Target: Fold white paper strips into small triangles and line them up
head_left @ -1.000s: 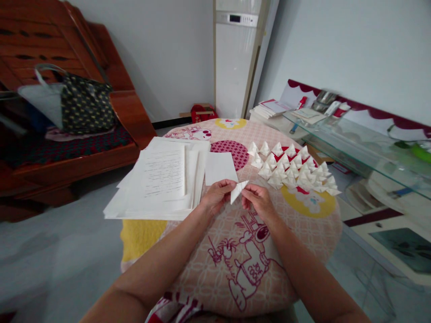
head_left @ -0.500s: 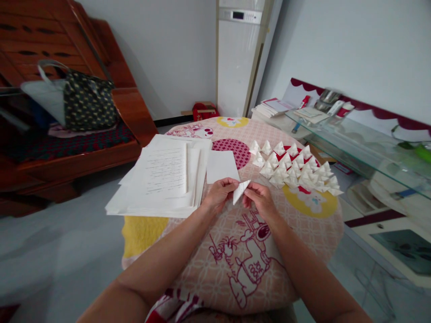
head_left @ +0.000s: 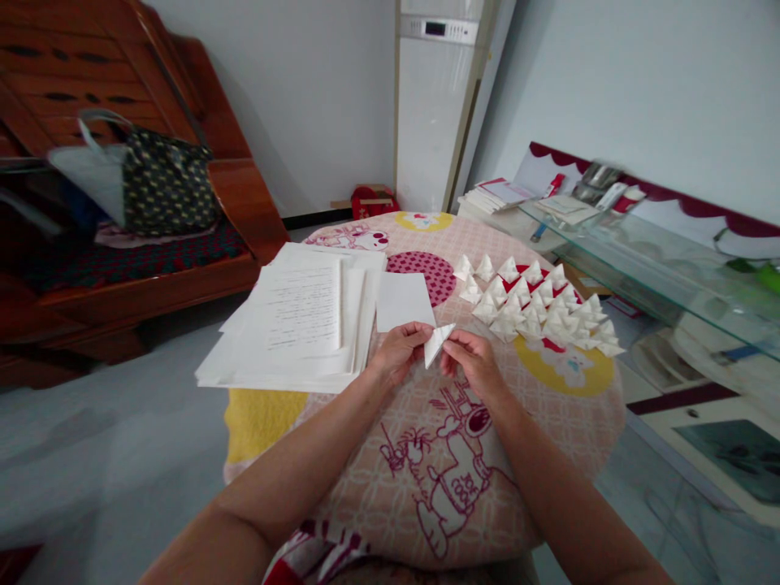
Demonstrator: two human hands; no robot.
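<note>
Sharp-pointed white paper triangle (head_left: 438, 345)

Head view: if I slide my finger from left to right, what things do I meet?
Dark patterned handbag, paper stack, blank white sheet, folded paper triangle between the hands, group of folded paper pieces.

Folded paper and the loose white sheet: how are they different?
The folded paper is a small triangle; the loose sheet is bigger and four-sided. The left hand and right hand hold the folded paper; the loose sheet lies flat on the tablecloth. Both are white.
</note>
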